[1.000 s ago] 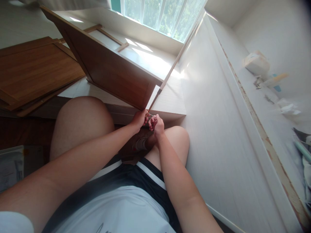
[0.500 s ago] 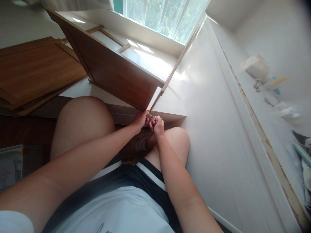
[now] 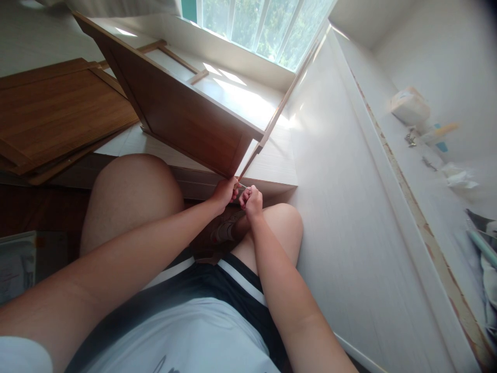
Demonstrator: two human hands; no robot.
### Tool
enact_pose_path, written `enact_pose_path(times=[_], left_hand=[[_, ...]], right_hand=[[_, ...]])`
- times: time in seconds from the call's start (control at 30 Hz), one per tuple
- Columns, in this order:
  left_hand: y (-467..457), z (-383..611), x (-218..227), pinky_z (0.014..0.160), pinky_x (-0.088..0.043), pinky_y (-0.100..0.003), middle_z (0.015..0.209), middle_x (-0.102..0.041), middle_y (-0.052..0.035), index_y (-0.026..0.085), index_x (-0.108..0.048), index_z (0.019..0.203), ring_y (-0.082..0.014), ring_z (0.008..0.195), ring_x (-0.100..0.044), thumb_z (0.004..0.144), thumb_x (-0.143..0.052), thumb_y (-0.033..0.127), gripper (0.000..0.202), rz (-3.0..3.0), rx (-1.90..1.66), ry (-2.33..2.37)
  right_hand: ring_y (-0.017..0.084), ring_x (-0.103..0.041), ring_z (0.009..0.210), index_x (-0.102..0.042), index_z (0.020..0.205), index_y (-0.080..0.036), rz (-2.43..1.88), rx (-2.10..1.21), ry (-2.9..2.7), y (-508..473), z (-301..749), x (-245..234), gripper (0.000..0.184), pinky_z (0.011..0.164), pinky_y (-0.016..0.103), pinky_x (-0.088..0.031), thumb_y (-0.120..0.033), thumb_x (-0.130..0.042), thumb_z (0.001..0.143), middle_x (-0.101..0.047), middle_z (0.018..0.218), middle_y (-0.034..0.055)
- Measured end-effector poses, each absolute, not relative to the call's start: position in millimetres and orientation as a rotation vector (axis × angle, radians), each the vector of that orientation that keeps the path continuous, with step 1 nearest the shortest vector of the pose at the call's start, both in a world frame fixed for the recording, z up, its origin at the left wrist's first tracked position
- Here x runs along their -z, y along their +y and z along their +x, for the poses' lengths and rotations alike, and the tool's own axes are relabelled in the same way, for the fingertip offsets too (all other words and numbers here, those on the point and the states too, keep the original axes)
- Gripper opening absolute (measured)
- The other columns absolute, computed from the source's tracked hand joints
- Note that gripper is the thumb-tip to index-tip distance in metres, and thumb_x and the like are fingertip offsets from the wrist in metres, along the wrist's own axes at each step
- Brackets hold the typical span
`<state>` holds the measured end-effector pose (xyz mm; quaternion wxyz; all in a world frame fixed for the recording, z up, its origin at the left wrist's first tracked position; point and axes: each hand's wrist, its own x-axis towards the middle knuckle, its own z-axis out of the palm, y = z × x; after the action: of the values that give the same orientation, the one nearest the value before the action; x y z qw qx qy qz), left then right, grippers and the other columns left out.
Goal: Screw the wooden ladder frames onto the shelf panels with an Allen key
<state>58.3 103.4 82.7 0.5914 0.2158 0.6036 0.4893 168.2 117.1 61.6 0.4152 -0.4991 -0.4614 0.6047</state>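
Note:
A brown wooden panel [image 3: 182,114] stands tilted on a pale ledge, its lower right corner toward me. At that corner it meets a narrow wooden strip [image 3: 267,135] that runs back toward the window. My left hand [image 3: 225,195] is closed around this corner, its fingertips partly hidden. Just right of it, my right hand [image 3: 253,201] is closed on a thin metal rod [image 3: 244,186], perhaps the shaft of a small tool. The rod's far end points at the corner by my left fingers; its other end is hidden in my right fist.
More wooden panels [image 3: 58,114] lie stacked on the left. A wooden frame piece [image 3: 178,58] rests on the ledge [image 3: 272,168] behind the panel. A white board wall [image 3: 341,207] rises close on my right, with small items on a shelf beyond. A box [image 3: 31,264] sits at lower left.
Almost nothing differs. Both hands keep their places at the corner, and the panel has not moved.

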Motion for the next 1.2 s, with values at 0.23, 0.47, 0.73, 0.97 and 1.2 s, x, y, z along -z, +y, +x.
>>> enact_pose_path(times=[0.23, 0.47, 0.73, 0.97, 1.2], left_hand=[[103.3, 59.0, -83.2, 0.042, -0.032, -0.020, 0.059, -0.053, 0.0006, 0.016, -0.062, 0.075, -0.0086, 0.045, -0.045, 0.082, -0.047, 0.037, 0.027, 0.505, -1.134, 1.405], [103.0, 60.0, -83.8, 0.041, -0.031, -0.021, 0.058, -0.053, 0.0016, 0.017, -0.060, 0.076, -0.0084, 0.044, -0.045, 0.083, -0.047, 0.036, 0.025, 0.504, -1.132, 1.393], [102.5, 61.3, -85.9, 0.040, -0.030, -0.021, 0.056, -0.052, 0.0025, 0.018, -0.053, 0.072, -0.0084, 0.043, -0.044, 0.083, -0.048, 0.035, 0.021, 0.506, -1.152, 1.406], [102.4, 60.8, -85.6, 0.041, -0.030, -0.021, 0.057, -0.052, 0.0021, 0.018, -0.055, 0.074, -0.0087, 0.044, -0.045, 0.083, -0.047, 0.036, 0.022, 0.521, -1.147, 1.401], [102.4, 61.4, -84.1, 0.041, -0.030, -0.020, 0.057, -0.051, 0.0023, 0.018, -0.055, 0.074, -0.0084, 0.044, -0.044, 0.083, -0.047, 0.037, 0.022, 0.531, -1.149, 1.390]], right_hand=[[0.009, -0.034, 0.035, -0.032, 0.055, -0.022, -1.276, -1.544, -1.126, 116.9, 168.7, -64.5, 0.045, 0.034, 0.021, -0.022, -0.044, -0.032, 0.095, -0.038, 0.040, -0.0035], [0.008, -0.031, 0.033, -0.037, 0.058, -0.021, -1.282, -1.598, -1.077, 117.0, 170.4, -65.1, 0.042, 0.031, 0.019, -0.020, -0.043, -0.032, 0.094, -0.043, 0.041, -0.0031], [0.007, -0.030, 0.031, -0.037, 0.064, -0.022, -1.270, -1.683, -0.951, 119.1, 171.9, -66.0, 0.035, 0.030, 0.018, -0.020, -0.045, -0.037, 0.090, -0.046, 0.043, -0.0047], [0.007, -0.030, 0.031, -0.040, 0.074, -0.023, -1.242, -1.710, -0.850, 119.5, 173.5, -67.5, 0.026, 0.028, 0.016, -0.019, -0.045, -0.044, 0.088, -0.047, 0.044, -0.0072], [0.006, -0.030, 0.031, -0.046, 0.075, -0.021, -1.221, -1.616, -0.888, 118.6, 176.1, -67.4, 0.023, 0.028, 0.015, -0.018, -0.041, -0.051, 0.085, -0.048, 0.049, -0.0074]])
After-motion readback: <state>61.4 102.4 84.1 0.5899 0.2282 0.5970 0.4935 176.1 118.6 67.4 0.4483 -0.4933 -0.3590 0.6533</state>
